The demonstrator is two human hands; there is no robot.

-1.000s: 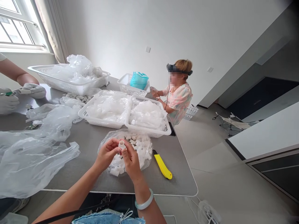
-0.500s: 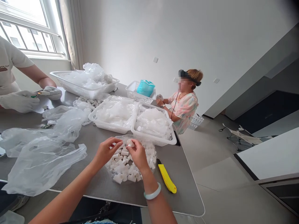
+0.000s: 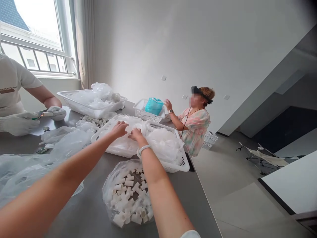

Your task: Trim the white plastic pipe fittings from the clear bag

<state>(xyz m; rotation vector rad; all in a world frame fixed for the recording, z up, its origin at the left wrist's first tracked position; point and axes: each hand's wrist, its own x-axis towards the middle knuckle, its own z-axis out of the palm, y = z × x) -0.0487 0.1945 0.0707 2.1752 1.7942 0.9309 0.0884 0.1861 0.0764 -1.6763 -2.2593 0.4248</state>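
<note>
Plastic film in 1 of 2 white baskets; left hand spread on it; right hand touching it, grip unclear

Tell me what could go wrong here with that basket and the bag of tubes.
The white plastic basket under the left hand and right hand sits at the table edge, so pressing could tip it. The short white tubes in the clear plastic bag lie loose and might spill onto the grey table.

Left hand, right hand reaching forward, just apart, palms down, fingers slightly curled.
</note>
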